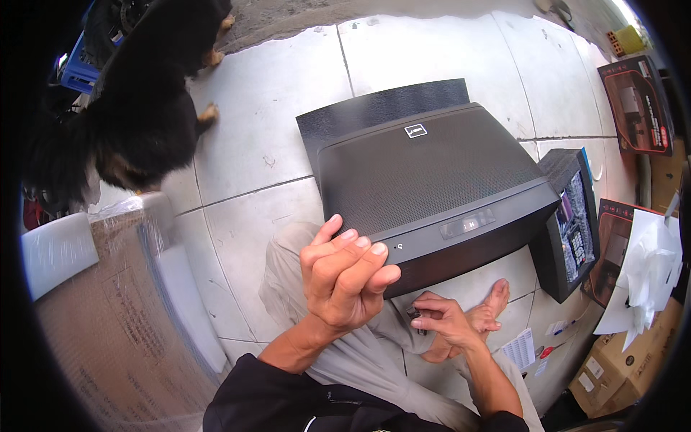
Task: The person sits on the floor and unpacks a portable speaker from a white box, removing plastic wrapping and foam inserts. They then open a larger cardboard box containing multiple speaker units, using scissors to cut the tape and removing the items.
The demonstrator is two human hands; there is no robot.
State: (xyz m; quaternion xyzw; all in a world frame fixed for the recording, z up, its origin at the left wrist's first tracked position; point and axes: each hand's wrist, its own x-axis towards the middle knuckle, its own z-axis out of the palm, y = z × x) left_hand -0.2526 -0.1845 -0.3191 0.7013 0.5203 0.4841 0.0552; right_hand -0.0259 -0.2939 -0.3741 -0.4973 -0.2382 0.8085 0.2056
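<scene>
A large black box (425,173) with a mesh grille, a small badge and a strip of controls along its near edge stands on the tiles in front of me; it looks like a heater or speaker. My left hand (345,277) is closed with bent fingers at its near left corner, seemingly gripping the edge. Below the near side, my right hand (446,320) pinches a small dark object (417,320) with a shiny end, whose kind I cannot make out. Beneath and behind the box shows a flat black sheet or panel (381,102).
To the right stands a black foam tray (550,245) with a remote control (577,243). Farther right are printed cartons (635,104), white paper (651,270) and red-handled scissors (551,351). A black dog (137,108) is at the far left, above a plastic-wrapped carton (115,324).
</scene>
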